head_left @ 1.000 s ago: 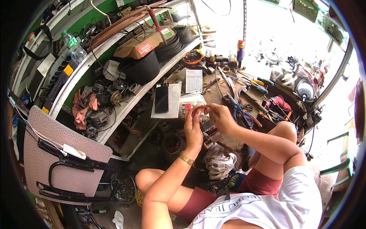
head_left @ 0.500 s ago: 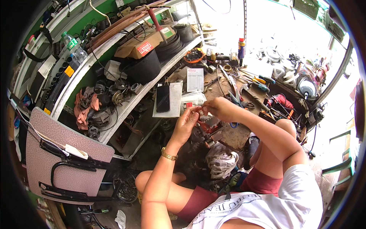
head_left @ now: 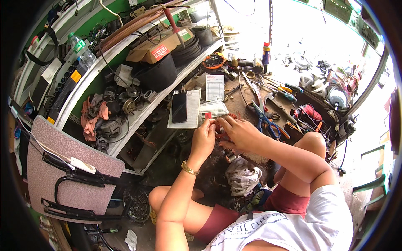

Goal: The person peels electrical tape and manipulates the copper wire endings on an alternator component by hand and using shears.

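Note:
My left hand (head_left: 204, 139) is closed in a pinch, its fingertips meeting those of my right hand (head_left: 243, 134). The right hand's fingers are bent and pressed together too. What sits between the fingertips is too small to make out. Thin reddish wires (head_left: 231, 116) show just beyond the right hand's knuckles. Below the hands stands a metal fixture with a round end (head_left: 229, 156), mostly covered by the right hand. Scissors with blue handles (head_left: 264, 121) lie open on the wooden bench (head_left: 236, 98), right of the right hand.
A black phone (head_left: 179, 107) rests on papers (head_left: 193, 100) beyond my left hand. Pliers (head_left: 287, 94), a hammer (head_left: 280, 107) and a spray can (head_left: 266, 53) occupy the bench's right side. Shelves with motor parts (head_left: 129, 104) run along the left. A whitish cloth bundle (head_left: 243, 175) lies below my hands.
My right hand has come lower and turned, its back now covering more of the metal fixture. The scissors' blades and handles now show more fully beside it. Both hands stay together at the fingertips.

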`<state>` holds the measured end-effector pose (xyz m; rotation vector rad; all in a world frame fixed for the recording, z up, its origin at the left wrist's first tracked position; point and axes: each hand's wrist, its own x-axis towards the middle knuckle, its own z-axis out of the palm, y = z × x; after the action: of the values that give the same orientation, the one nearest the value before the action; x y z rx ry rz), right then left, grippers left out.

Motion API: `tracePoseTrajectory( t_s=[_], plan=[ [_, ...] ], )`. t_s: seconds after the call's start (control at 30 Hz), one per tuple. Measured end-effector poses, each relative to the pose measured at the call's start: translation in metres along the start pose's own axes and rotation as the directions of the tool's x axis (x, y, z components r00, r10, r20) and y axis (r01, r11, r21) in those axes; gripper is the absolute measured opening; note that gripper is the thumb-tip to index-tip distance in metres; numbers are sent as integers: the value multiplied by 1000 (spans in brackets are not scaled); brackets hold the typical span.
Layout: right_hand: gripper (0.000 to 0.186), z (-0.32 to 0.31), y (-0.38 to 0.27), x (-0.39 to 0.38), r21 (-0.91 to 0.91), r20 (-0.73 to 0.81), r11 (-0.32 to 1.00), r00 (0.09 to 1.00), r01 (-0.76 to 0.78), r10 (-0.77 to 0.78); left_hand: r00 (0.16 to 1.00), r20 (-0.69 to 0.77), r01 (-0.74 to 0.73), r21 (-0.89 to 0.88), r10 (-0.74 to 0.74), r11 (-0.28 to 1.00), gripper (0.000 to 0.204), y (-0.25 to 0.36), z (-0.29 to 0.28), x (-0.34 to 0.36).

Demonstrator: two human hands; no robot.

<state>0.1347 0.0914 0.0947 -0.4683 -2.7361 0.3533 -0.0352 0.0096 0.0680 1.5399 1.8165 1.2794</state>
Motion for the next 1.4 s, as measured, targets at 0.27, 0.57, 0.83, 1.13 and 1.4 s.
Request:
tracePoseTrajectory(
  t_s=[0.27, 0.57, 0.83, 1.13, 1.4],
  plan=[
    [36, -3, 16, -1, 277, -94, 958, 994, 75, -51, 987, 32, -159, 156, 156, 975, 17, 16, -11, -10],
    [23, -15, 20, 2, 380, -27, 924, 999, 34, -26, 891, 126, -418, 602, 437, 680, 41, 34, -10, -18],
    [22, -25, 17, 0, 219, -11, 974, 999, 50, -49, 928, 101, -349, 575, 360, 740, 28, 36, -4, -21],
    [19, -15, 21, -6, 105, -58, 991, 995, 86, -80, 940, 204, -335, 416, 272, 845, 24, 29, -11, -16],
    [20, -13, 27, -4, -5, -277, 979, 941, 203, -196, 938, 343, -9, -81, 36, 997, 17, 10, -14, -8]
  ],
)
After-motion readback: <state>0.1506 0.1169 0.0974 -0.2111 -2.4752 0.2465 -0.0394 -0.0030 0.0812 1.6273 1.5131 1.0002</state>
